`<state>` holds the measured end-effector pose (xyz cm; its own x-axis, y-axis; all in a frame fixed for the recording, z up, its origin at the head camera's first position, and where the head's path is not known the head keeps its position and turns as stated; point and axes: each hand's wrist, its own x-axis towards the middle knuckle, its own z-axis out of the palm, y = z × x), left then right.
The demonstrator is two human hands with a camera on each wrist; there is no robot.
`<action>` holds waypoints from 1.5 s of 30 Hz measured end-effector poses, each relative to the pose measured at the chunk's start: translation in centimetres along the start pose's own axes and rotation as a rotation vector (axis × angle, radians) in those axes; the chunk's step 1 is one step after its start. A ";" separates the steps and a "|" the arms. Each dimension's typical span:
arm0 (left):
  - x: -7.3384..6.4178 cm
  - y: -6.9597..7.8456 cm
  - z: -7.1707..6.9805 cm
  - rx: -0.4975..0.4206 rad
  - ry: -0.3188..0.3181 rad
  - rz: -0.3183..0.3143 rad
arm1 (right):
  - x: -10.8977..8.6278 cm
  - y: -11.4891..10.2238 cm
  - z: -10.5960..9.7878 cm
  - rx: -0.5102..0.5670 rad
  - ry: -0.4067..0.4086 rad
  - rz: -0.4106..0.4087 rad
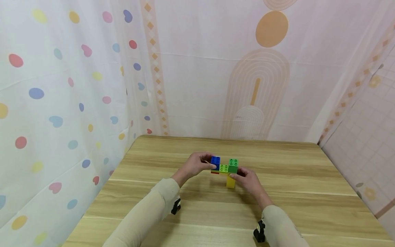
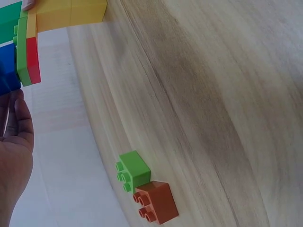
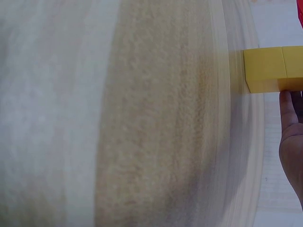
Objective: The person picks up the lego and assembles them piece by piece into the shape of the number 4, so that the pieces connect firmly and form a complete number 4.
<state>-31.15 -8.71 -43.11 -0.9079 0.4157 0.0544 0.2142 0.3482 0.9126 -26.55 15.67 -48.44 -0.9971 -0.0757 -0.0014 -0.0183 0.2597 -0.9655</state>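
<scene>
A small toy-brick structure stands over the table. My left hand [image 1: 197, 165] pinches the blue brick [image 1: 215, 162] at its left end, thumb in front and fingers behind. Below the blue brick are a thin lime green plate [image 1: 223, 168] and a red piece [image 2: 33, 61]. On the right end a green brick [image 1: 233, 166] sits above a column of yellow bricks [image 1: 230, 181]. My right hand [image 1: 249, 180] grips the top of this column, its thumb at the front just under the green brick. In the right wrist view, a finger touches the yellow column's side.
On the wooden table [image 1: 197, 212], a loose light green brick [image 2: 135, 169] and an orange-brown brick [image 2: 160, 203] lie side by side in the left wrist view. Patterned curtains [image 1: 197, 85] hang behind the table and along its left side.
</scene>
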 end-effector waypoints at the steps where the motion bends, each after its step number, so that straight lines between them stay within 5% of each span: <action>1: 0.0 0.0 0.0 -0.001 0.001 0.003 | 0.0 0.0 0.0 -0.002 0.001 0.001; 13: 0.2 0.2 -0.1 0.044 -0.018 0.002 | 0.2 0.2 0.0 -0.014 0.003 0.005; 45: 0.0 -0.3 0.1 -0.013 -0.004 -0.015 | 0.1 0.1 0.0 -0.018 0.005 0.003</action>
<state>-31.17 -8.78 -43.44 -0.9094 0.4142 0.0392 0.1960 0.3433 0.9186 -26.63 15.70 -48.55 -0.9975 -0.0705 -0.0031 -0.0166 0.2770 -0.9607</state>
